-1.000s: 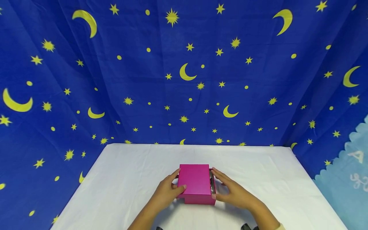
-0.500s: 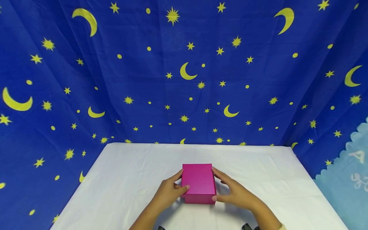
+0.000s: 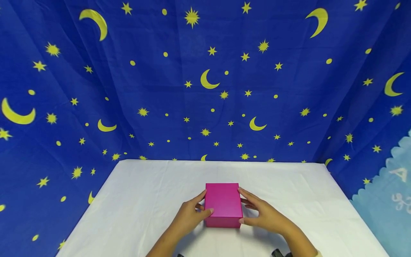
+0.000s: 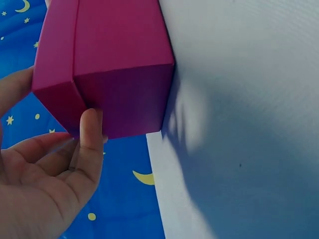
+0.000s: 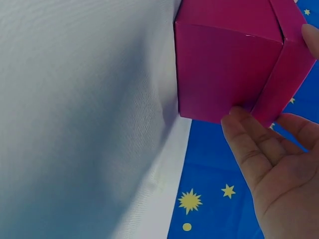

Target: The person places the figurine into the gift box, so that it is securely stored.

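Observation:
A pink box [image 4: 124, 35] stands on the white-covered table with its pink lid [image 3: 223, 200] on top. In the left wrist view, the lid's rim wraps the upper part of the box. My left hand [image 3: 188, 217] holds the lid's left side, thumb at the near corner and fingers toward the far one. On the opposite side, my right hand [image 3: 269, 216] holds the lid in the same way. In the right wrist view, some fingertips [image 5: 234, 119] also touch the box wall just below the rim. The inside of the box is hidden.
White cloth [image 3: 160, 185] covers the table. A blue curtain [image 3: 205, 103] with yellow moons and stars stands behind and along the sides. Pale blue fabric with white letters [image 3: 398, 200] hangs at the right. Dark objects [image 3: 279, 252] show at the bottom edge.
The lid has shifted right and now sits squarely over the box. The gap that showed the inside at the right has closed. Both hands have moved slightly right with the lid.

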Demonstrator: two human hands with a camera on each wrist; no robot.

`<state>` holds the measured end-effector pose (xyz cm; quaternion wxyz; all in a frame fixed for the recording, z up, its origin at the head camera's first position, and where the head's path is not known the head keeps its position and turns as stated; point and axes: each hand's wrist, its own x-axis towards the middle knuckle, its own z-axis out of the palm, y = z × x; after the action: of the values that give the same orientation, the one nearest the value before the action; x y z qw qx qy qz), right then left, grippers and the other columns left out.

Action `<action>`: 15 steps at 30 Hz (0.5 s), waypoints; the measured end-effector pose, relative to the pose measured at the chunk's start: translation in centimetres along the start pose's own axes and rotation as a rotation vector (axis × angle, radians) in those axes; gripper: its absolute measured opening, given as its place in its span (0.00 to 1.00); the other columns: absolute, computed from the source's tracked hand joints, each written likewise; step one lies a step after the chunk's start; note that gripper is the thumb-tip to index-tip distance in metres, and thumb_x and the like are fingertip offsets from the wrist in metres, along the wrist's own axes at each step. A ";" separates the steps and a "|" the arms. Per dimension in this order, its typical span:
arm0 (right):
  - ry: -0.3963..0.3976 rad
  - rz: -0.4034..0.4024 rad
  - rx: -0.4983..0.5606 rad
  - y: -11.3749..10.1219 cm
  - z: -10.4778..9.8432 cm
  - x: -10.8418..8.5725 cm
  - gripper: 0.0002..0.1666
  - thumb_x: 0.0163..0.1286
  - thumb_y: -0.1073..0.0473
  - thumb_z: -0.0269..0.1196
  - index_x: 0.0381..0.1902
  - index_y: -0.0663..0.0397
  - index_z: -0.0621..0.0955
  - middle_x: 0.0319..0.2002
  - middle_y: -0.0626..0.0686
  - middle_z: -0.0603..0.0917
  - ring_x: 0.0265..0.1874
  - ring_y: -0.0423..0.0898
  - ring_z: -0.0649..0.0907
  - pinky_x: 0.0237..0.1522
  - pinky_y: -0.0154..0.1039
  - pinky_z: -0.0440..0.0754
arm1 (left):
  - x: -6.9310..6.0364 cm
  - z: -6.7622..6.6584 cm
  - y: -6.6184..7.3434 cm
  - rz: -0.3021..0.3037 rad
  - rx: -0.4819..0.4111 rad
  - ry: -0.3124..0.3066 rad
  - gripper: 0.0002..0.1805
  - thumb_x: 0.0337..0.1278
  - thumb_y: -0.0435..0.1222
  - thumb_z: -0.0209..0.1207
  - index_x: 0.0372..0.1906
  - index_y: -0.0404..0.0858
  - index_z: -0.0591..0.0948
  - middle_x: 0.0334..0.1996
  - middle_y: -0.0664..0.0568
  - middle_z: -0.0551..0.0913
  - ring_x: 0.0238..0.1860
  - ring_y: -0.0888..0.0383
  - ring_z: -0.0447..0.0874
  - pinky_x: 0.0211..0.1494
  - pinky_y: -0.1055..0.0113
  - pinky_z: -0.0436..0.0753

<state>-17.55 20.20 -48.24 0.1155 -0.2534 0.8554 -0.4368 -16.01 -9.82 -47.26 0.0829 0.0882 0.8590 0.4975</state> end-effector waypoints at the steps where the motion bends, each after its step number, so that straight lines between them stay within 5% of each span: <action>1: -0.002 -0.001 0.004 0.0 0.0 0.0 0.58 0.61 0.41 0.73 0.81 0.38 0.55 0.81 0.51 0.58 0.71 0.54 0.75 0.69 0.38 0.77 | 0.0 0.0 0.0 0.001 0.004 -0.001 0.42 0.58 0.49 0.69 0.76 0.45 0.68 0.48 0.47 0.86 0.40 0.59 0.79 0.27 0.72 0.79; 4: -0.007 0.007 -0.002 0.0 0.1 0.0 0.56 0.62 0.41 0.73 0.81 0.40 0.57 0.81 0.50 0.59 0.72 0.54 0.74 0.69 0.36 0.77 | 0.1 0.1 -0.2 0.007 0.013 -0.005 0.41 0.58 0.49 0.70 0.75 0.44 0.69 0.38 0.50 0.84 0.40 0.59 0.79 0.29 0.72 0.79; 11: -0.011 0.029 0.003 0.2 0.2 0.1 0.53 0.63 0.41 0.71 0.80 0.40 0.59 0.81 0.48 0.58 0.73 0.53 0.72 0.69 0.42 0.76 | 0.3 0.3 -0.8 0.070 0.011 -0.006 0.41 0.58 0.46 0.70 0.74 0.38 0.69 0.69 0.43 0.75 0.44 0.60 0.81 0.37 0.76 0.83; 15: -0.015 0.032 0.010 0.4 0.4 0.1 0.52 0.65 0.41 0.70 0.80 0.42 0.59 0.82 0.48 0.56 0.72 0.54 0.73 0.69 0.44 0.76 | 0.4 0.3 -1.0 0.121 0.034 -0.025 0.41 0.60 0.45 0.69 0.74 0.34 0.68 0.75 0.43 0.68 0.44 0.64 0.81 0.43 0.76 0.84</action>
<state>-17.57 20.10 -48.75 0.1300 -0.2423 0.8564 -0.4371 -16.43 -9.97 -48.33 0.0620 0.1477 0.8591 0.4860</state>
